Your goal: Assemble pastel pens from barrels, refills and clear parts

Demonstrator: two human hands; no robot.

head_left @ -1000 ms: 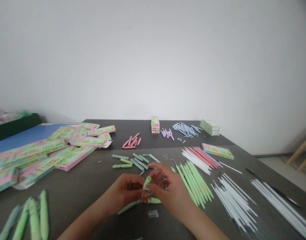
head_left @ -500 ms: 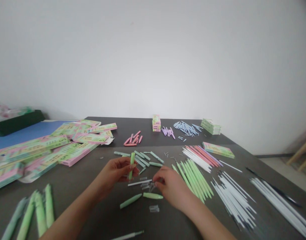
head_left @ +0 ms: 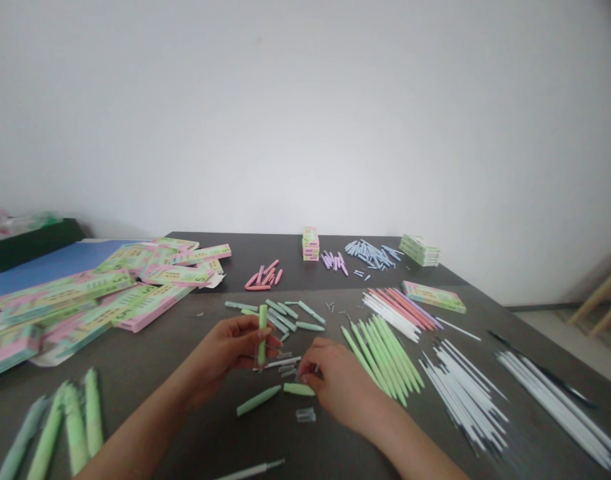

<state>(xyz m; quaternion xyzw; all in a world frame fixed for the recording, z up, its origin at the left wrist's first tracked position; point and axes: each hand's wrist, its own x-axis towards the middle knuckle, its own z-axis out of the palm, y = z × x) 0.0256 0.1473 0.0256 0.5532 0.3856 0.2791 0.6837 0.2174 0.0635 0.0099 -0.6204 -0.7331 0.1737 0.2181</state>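
Observation:
My left hand (head_left: 231, 343) is closed round a light green pen barrel (head_left: 262, 327) and keeps it upright. The fingers of my right hand (head_left: 338, 377) are pinched together low over the table; whatever they hold is too small to make out. Under those fingertips lies a light green tapered pen part (head_left: 296, 389). Beside it are several clear plastic pieces (head_left: 288, 368) and a white refill (head_left: 280, 362). A darker green tapered pen part (head_left: 258, 400) rests nearer me, with more clear pieces (head_left: 306, 415) to its right. Behind my left hand lie several teal pen barrels (head_left: 280, 313).
To the right are light green pens (head_left: 385, 357), white refills (head_left: 465, 393) and longer white rods (head_left: 560, 413). Flat cartons (head_left: 155, 310) are heaped at left. Pink (head_left: 263, 277), purple (head_left: 335, 262) and blue pen parts (head_left: 370, 253) lie farther back. Assembled green pens (head_left: 75, 427) sit front left.
My right hand has moved slightly left and down, toward the light green pen part. My left hand still grips the barrel in nearly the same place. The view has shifted a little.

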